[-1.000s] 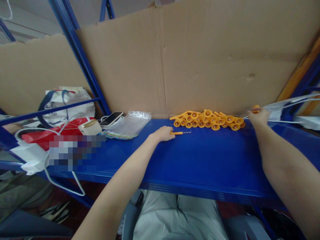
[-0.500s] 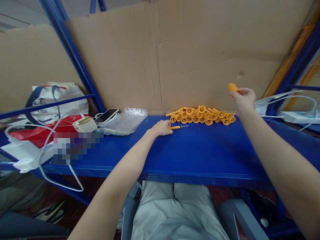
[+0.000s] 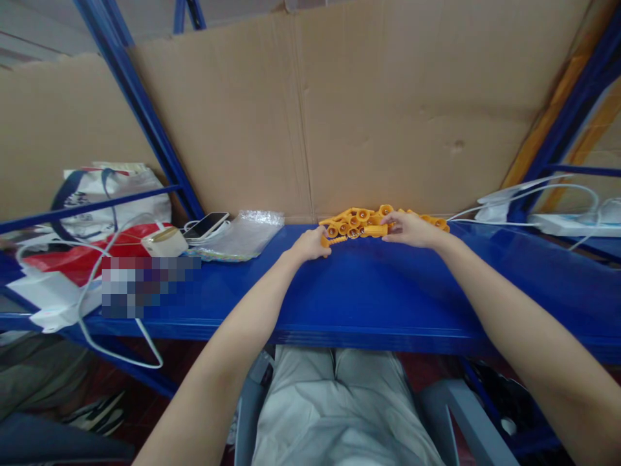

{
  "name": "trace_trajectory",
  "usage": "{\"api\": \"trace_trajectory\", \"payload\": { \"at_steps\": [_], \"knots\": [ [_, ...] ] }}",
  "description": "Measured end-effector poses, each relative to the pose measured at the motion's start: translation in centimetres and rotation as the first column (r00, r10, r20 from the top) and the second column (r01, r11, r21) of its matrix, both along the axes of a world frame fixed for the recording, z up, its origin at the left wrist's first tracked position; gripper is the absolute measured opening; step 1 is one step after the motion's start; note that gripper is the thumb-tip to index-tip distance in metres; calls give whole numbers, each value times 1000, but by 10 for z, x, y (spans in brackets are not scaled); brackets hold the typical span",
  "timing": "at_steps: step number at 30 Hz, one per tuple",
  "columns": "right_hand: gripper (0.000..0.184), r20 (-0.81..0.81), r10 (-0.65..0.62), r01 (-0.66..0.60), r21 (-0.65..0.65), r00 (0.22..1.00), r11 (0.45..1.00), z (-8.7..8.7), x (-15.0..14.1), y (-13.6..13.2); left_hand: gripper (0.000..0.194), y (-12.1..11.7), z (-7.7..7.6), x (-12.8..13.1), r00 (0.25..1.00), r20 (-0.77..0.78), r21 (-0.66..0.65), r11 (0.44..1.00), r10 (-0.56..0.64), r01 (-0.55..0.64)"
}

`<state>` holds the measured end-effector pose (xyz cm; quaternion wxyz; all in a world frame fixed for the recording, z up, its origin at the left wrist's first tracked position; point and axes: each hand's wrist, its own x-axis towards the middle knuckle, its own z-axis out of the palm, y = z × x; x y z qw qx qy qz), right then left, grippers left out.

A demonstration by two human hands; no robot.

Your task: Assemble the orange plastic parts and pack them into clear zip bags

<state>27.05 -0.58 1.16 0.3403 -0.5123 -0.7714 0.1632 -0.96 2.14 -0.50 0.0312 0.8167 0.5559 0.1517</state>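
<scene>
My left hand (image 3: 313,244) is closed on the end of an orange threaded plastic piece (image 3: 338,240) that points to the right. A thin spring is not distinct at its tip now. In my right hand (image 3: 405,230) is an orange cap-like sleeve (image 3: 375,230), pinched between the fingers and pointing left towards the threaded piece; the two look apart. Behind both hands lies a pile of orange flared plastic parts (image 3: 362,215), with small metal bits showing in their open ends. My right hand hides part of that pile.
The blue tabletop (image 3: 359,291) meets a cardboard wall (image 3: 388,116). On the left lie a clear plastic bag (image 3: 240,238), a phone (image 3: 207,225), a white adapter (image 3: 165,242), a red bag (image 3: 63,264) and loose white cables. A power strip (image 3: 567,224) lies at the right.
My right hand has come down and left from its raised place at the right, bringing the orange sleeve near the threaded piece. My left hand has barely moved.
</scene>
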Motion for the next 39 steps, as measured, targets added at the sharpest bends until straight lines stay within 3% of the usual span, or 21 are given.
{"api": "trace_trajectory", "payload": {
  "at_steps": [3,11,19,21,25,30,35,39],
  "knots": [
    [26,21,-21,21,9,1000,1000,-4,-3,0,49,0,0,-1,1000,-17,4,1000,1,-1],
    [25,3,73,-73,-20,997,997,-7,-13,-3,47,-4,3,-1,1000,5,-9,1000,-15,15],
    [24,-102,180,-177,38,978,983,-24,-23,6,36,-14,7,6,996,-51,159,984,-76,83],
    [25,-207,183,-190,-12,961,982,-28,-25,9,30,-15,8,5,995,-50,180,980,-80,88],
    [20,-391,72,-162,-201,918,966,-32,-29,10,27,-15,5,6,992,-58,232,965,-110,120],
    [21,-436,-4,-129,-275,900,953,-30,-33,8,29,-12,0,11,993,-68,247,963,-93,107],
    [25,-446,113,-257,-276,888,926,-27,-28,6,29,-13,0,11,999,-23,227,973,-35,40],
    [30,-468,163,-314,-265,868,912,-24,-25,3,29,-16,4,10,998,9,239,969,-59,55]
  ]
}}
